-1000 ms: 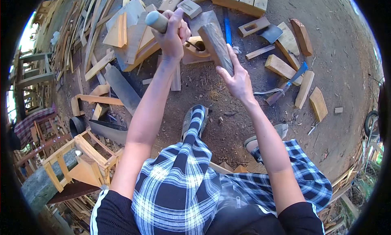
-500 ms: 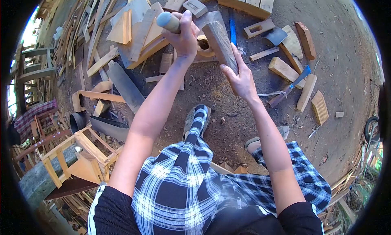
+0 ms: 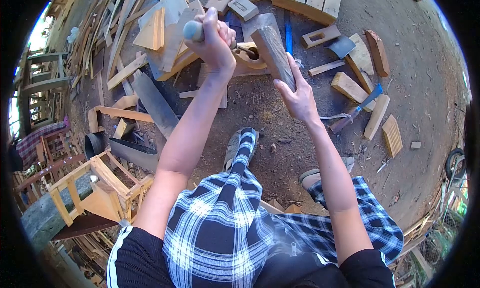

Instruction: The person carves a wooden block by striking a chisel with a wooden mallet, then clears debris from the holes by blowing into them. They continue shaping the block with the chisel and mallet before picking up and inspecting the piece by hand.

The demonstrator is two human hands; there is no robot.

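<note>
My left hand [image 3: 215, 45] is closed around a chisel whose handle [image 3: 194, 31] ends in a pale blue-grey butt. The handle leans over to the left. Its metal shank runs right toward a light wooden piece [image 3: 248, 62] with a dark round hole, and the tip reaches that hole; the cutting edge is hidden. Gripped from below in my right hand [image 3: 298, 96] is a thick, weathered wooden block [image 3: 274, 53]. This block stands just right of the hole and covers part of the wooden piece.
Stacked boards [image 3: 175, 43] lie at the left of the work. A blue-bladed knife [image 3: 370, 95] with a wooden handle and several wood blocks [image 3: 350, 86] are on the dirt at right. A slatted wooden piece [image 3: 307, 4] sits at the back, and a small wooden frame [image 3: 107, 178] at lower left.
My left hand has shifted left and tilted the chisel handle over, so the metal shank now shows beside the hole. The right hand and its block have barely moved.
</note>
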